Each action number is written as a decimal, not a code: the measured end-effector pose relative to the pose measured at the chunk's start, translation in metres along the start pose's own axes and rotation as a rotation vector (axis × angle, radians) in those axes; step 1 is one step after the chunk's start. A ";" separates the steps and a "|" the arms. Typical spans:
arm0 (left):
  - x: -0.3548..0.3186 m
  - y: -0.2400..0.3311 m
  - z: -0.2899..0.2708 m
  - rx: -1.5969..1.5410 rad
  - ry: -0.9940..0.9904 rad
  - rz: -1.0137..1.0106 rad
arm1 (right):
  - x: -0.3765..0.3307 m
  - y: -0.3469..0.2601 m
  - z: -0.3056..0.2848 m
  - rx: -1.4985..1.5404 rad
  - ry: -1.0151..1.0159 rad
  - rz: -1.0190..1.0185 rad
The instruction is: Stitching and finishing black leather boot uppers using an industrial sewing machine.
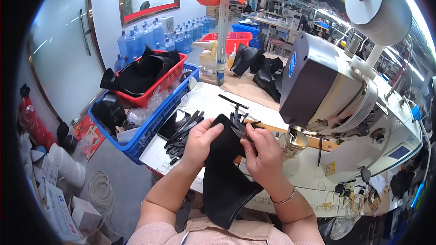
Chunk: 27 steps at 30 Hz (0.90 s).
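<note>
Workpiece [221, 172], black | left hand [199, 140] clamped on it | right hand [264, 153] at edge, grip unclear

White table [205, 94], black strips [180, 141], sewing machine [324, 81]

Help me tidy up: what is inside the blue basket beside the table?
The blue basket holds a black item and clear plastic, with a red basket stacked on top. What lies deeper is covered from view.
</note>
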<state>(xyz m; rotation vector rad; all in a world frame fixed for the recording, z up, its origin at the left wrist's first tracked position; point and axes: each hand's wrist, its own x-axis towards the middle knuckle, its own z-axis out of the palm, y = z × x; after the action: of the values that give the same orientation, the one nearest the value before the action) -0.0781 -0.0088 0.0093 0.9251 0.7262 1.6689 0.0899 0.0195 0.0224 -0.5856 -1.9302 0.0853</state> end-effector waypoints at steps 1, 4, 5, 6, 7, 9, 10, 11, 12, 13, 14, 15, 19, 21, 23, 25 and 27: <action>-0.005 -0.005 -0.004 -0.020 -0.004 -0.055 | -0.003 0.001 0.000 0.014 -0.053 0.034; -0.013 -0.017 -0.009 -0.060 0.018 -0.112 | -0.016 0.004 -0.003 0.002 -0.119 0.064; -0.014 -0.022 -0.009 -0.053 0.025 -0.109 | -0.021 0.006 -0.004 -0.007 -0.117 0.043; -0.015 -0.023 -0.009 -0.061 0.023 -0.115 | -0.024 0.006 -0.007 -0.014 -0.123 0.048; -0.015 -0.025 -0.009 -0.078 0.008 -0.118 | -0.026 0.005 -0.011 -0.041 -0.151 0.065; -0.017 -0.029 -0.008 -0.100 -0.013 -0.127 | -0.027 0.004 -0.015 -0.077 -0.179 0.087; -0.018 -0.032 -0.008 -0.091 -0.015 -0.143 | -0.025 0.003 -0.015 -0.072 -0.169 0.080; -0.019 -0.034 -0.007 -0.081 -0.016 -0.159 | -0.023 0.003 -0.015 -0.066 -0.159 0.074; -0.020 -0.035 -0.007 -0.083 -0.020 -0.162 | -0.022 0.003 -0.015 -0.071 -0.158 0.077; -0.021 -0.034 -0.006 -0.095 -0.021 -0.169 | -0.021 0.004 -0.015 -0.077 -0.169 0.062; -0.022 -0.034 -0.006 -0.106 -0.020 -0.176 | -0.021 0.006 -0.014 -0.082 -0.180 0.046; -0.023 -0.034 -0.006 -0.106 -0.020 -0.177 | -0.020 0.007 -0.016 -0.082 -0.181 0.047; -0.024 -0.036 -0.006 -0.101 -0.024 -0.181 | -0.024 0.017 -0.022 -0.004 -0.232 0.023; -0.024 -0.037 -0.006 -0.099 -0.015 -0.187 | -0.026 0.018 -0.024 0.053 -0.245 0.047; -0.023 -0.036 -0.008 -0.092 -0.014 -0.180 | -0.029 0.015 -0.026 0.155 -0.170 0.256; -0.024 -0.036 -0.007 -0.083 -0.019 -0.182 | -0.028 0.014 -0.028 0.091 -0.199 0.188; -0.024 -0.037 -0.007 -0.073 -0.026 -0.184 | -0.026 0.015 -0.028 0.026 -0.226 0.121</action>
<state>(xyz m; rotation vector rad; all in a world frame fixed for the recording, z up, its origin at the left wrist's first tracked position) -0.0618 -0.0221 -0.0302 0.8023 0.7062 1.5086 0.1281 0.0158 0.0076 -0.6991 -2.1069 0.2633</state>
